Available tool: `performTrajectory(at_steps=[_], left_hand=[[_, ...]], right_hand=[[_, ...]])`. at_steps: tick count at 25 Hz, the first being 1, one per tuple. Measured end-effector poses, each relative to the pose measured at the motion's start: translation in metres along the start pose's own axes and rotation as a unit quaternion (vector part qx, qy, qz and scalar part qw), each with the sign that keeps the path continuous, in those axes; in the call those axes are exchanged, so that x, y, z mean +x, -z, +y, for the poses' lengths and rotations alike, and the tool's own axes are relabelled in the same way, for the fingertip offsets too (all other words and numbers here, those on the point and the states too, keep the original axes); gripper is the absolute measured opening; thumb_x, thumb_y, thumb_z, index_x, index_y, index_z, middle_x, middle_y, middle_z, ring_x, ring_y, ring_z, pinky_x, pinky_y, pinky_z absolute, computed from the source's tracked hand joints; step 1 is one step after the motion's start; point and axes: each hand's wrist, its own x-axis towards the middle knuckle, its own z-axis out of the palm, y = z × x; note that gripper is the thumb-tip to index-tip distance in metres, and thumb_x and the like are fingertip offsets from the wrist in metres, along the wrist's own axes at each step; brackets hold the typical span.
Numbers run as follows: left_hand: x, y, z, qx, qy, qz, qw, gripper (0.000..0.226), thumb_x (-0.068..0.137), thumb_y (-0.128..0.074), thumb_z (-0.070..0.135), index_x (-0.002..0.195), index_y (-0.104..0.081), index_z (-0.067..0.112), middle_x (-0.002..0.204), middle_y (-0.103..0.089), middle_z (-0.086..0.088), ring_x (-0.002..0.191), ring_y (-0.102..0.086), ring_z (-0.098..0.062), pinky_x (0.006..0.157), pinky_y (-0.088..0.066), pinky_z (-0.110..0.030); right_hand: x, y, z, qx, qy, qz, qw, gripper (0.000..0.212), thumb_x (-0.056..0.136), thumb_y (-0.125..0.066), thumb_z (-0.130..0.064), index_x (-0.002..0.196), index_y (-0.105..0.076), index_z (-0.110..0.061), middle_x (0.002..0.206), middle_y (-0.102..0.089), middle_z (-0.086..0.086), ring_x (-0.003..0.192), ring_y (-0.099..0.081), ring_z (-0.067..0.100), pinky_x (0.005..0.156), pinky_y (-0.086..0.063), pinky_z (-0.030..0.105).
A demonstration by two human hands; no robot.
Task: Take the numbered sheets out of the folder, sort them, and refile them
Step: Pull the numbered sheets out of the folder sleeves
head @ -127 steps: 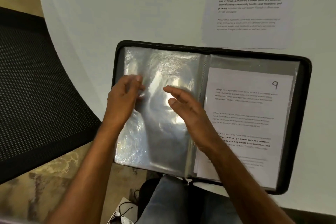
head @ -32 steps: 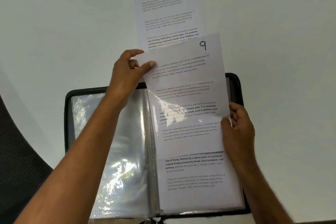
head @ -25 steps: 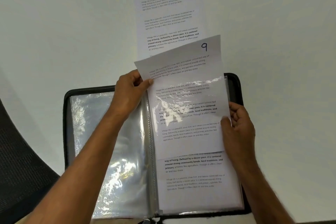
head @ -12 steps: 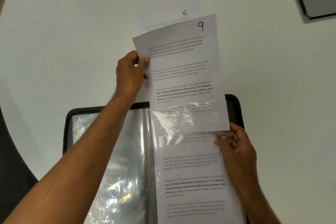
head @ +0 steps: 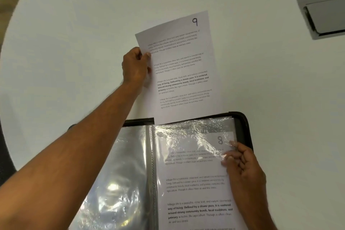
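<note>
The left arm is reaching forward and up across the open folder (head: 242,127), nearly straight from elbow to wrist, and the left hand (head: 134,67) is pinching sheet 9 (head: 181,69) at its left edge, thumb lying on the printed face and the other fingers curling behind the paper; this grip is closing firmly on the sheet. Sheet 9 is lying above the folder over the white worktop (head: 74,43), tilting slightly, its lower edge just reaching the folder's top rim, so it is sitting outside the sleeves. Whether it is resting flat on the worktop or hanging a little above it cannot be told. The right hand (head: 242,166) is coming in from the lower right with the wrist bent inward, its fingertips (head: 226,158) lying on the right edge of the clear sleeve (head: 196,136) that is covering sheet 8 (head: 196,173); the fingers are curling lightly against the plastic, but whether that grip is pinching the sleeve or only pressing on it cannot be told. Sheet 8 is sitting inside the folder's right-hand sleeve, its number showing near the top right corner. The left-hand sleeves (head: 119,183) are glinting, with no print showing through. A white box (head: 324,15) is sitting at the worktop's far right corner.
</note>
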Motion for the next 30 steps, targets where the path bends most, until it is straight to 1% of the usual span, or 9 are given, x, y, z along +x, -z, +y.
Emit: performTrajectory(at_steps=[6, 7, 10, 14, 16, 19, 23, 26, 30], left_hand=[[0.01, -0.007, 0.003, 0.015, -0.024, 0.001, 1.0, 0.007, 0.1, -0.062, 0.023, 0.097, -0.066, 0.019, 0.095, -0.074, 0.004, 0.061, -0.067, -0.015, 0.061, -0.047, -0.034], [0.009, -0.007, 0.003, 0.011, -0.03, 0.002, 1.0, 0.005, 0.1, -0.062, 0.022, 0.103, -0.066, 0.021, 0.101, -0.072, 0.006, 0.064, -0.067, -0.016, 0.061, -0.048, -0.033], [-0.001, -0.002, 0.0, -0.018, -0.038, 0.008, 0.999, 0.034, 0.102, -0.062, 0.018, 0.135, -0.056, 0.022, 0.126, -0.062, 0.006, 0.077, -0.069, -0.016, 0.062, -0.053, -0.03], [-0.04, 0.011, -0.014, 0.02, -0.117, -0.027, 0.993, 0.045, 0.104, -0.058, 0.024, 0.148, -0.048, 0.022, 0.148, -0.05, 0.005, 0.111, -0.065, -0.015, 0.098, -0.057, -0.032], [-0.072, 0.02, -0.025, 0.055, -0.171, -0.058, 0.982, 0.04, 0.106, -0.056, 0.024, 0.145, -0.051, 0.021, 0.15, -0.048, 0.001, 0.122, -0.059, -0.012, 0.103, -0.053, -0.031], [-0.122, 0.036, -0.046, 0.105, -0.21, -0.086, 0.968, 0.032, 0.107, -0.055, 0.025, 0.139, -0.059, 0.02, 0.149, -0.048, 0.002, 0.136, -0.05, -0.014, 0.112, -0.046, -0.042], [-0.184, 0.061, -0.076, 0.178, -0.205, -0.071, 0.96, 0.024, 0.103, -0.059, 0.022, 0.126, -0.068, 0.022, 0.129, -0.051, 0.012, 0.124, -0.05, -0.011, 0.102, -0.048, -0.05], [-0.22, 0.079, -0.089, 0.167, -0.167, -0.123, 0.964, 0.022, 0.105, -0.059, 0.022, 0.125, -0.067, 0.021, 0.119, -0.054, 0.01, 0.109, -0.056, -0.008, 0.089, -0.052, -0.037], [-0.246, 0.101, -0.09, 0.095, -0.077, -0.134, 0.983, 0.024, 0.104, -0.061, 0.029, 0.128, -0.063, 0.027, 0.112, -0.063, 0.015, 0.093, -0.063, -0.013, 0.079, -0.055, -0.024]], right_hand=[[0.001, -0.002, -0.003, -0.004, 0.001, 0.01, 1.0, 0.032, 0.098, -0.065, -0.009, 0.124, -0.063, -0.028, 0.089, -0.072, -0.017, 0.079, -0.07, -0.001, 0.063, -0.049, 0.003], [0.0, -0.002, -0.004, -0.004, 0.0, 0.01, 1.0, 0.032, 0.098, -0.065, -0.008, 0.123, -0.063, -0.029, 0.088, -0.072, -0.016, 0.079, -0.069, -0.001, 0.063, -0.049, 0.003], [0.0, -0.003, -0.009, -0.009, -0.002, 0.012, 1.0, 0.031, 0.098, -0.064, -0.007, 0.124, -0.063, -0.023, 0.091, -0.073, -0.007, 0.076, -0.068, -0.004, 0.061, -0.048, 0.001], [-0.003, -0.003, -0.015, -0.01, -0.012, 0.005, 1.0, 0.031, 0.099, -0.064, -0.008, 0.122, -0.062, -0.027, 0.089, -0.073, -0.009, 0.078, -0.067, -0.006, 0.062, -0.048, 0.002], [-0.005, -0.004, -0.018, -0.007, -0.015, 0.005, 1.0, 0.031, 0.099, -0.063, -0.009, 0.121, -0.062, -0.032, 0.091, -0.073, -0.014, 0.08, -0.069, 0.0, 0.065, -0.051, 0.007], [-0.01, -0.005, -0.024, 0.011, -0.018, 0.005, 1.0, 0.029, 0.1, -0.061, -0.014, 0.125, -0.061, -0.029, 0.096, -0.075, -0.009, 0.08, -0.072, 0.004, 0.064, -0.054, 0.01], [-0.018, -0.006, -0.038, -0.005, 0.003, -0.043, 0.999, 0.02, 0.1, -0.06, -0.02, 0.116, -0.067, -0.028, 0.098, -0.078, -0.009, 0.083, -0.074, 0.004, 0.066, -0.056, 0.013], [-0.027, -0.013, -0.047, -0.038, 0.015, -0.106, 0.993, 0.014, 0.103, -0.06, -0.021, 0.109, -0.072, -0.022, 0.099, -0.078, -0.012, 0.087, -0.075, 0.007, 0.074, -0.058, 0.017], [-0.044, -0.039, -0.069, -0.03, 0.029, -0.183, 0.982, 0.016, 0.103, -0.059, -0.025, 0.105, -0.073, -0.018, 0.101, -0.079, -0.012, 0.084, -0.076, 0.011, 0.07, -0.057, 0.018]])
